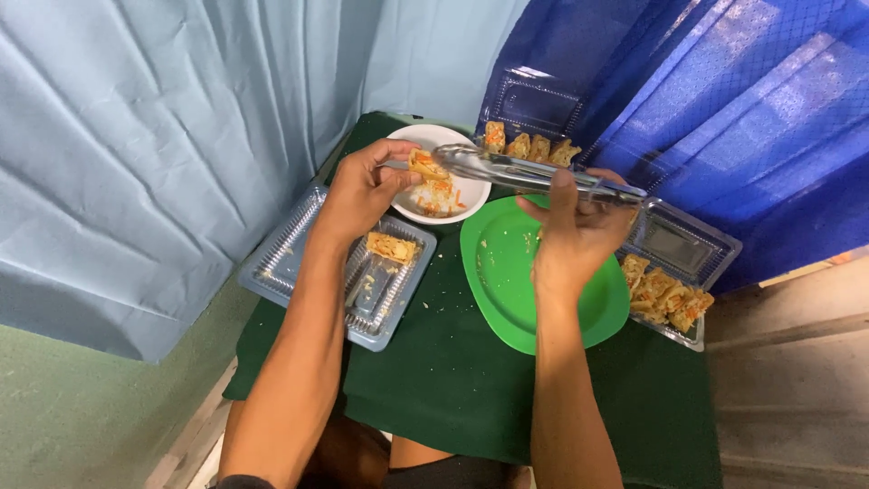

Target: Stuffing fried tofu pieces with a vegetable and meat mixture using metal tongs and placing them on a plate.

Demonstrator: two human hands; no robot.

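My left hand (362,188) holds a spoon with a stuffed fried tofu piece (425,164) over a white bowl (453,138) of shredded vegetable filling. My right hand (572,234) grips metal tongs (525,172), whose tips reach left toward the tofu piece. Below my right hand lies an oval green plate (507,299) with a few crumbs. A clear plastic clamshell box (299,263) under my left wrist holds one filled tofu piece (391,246).
A second clear box (679,249) at the right holds several fried tofu pieces (665,297); a third box (534,104) at the back holds more tofu pieces (529,145). Everything stands on a small table under a dark green cloth (453,389). Light blue and dark blue curtains hang close around.
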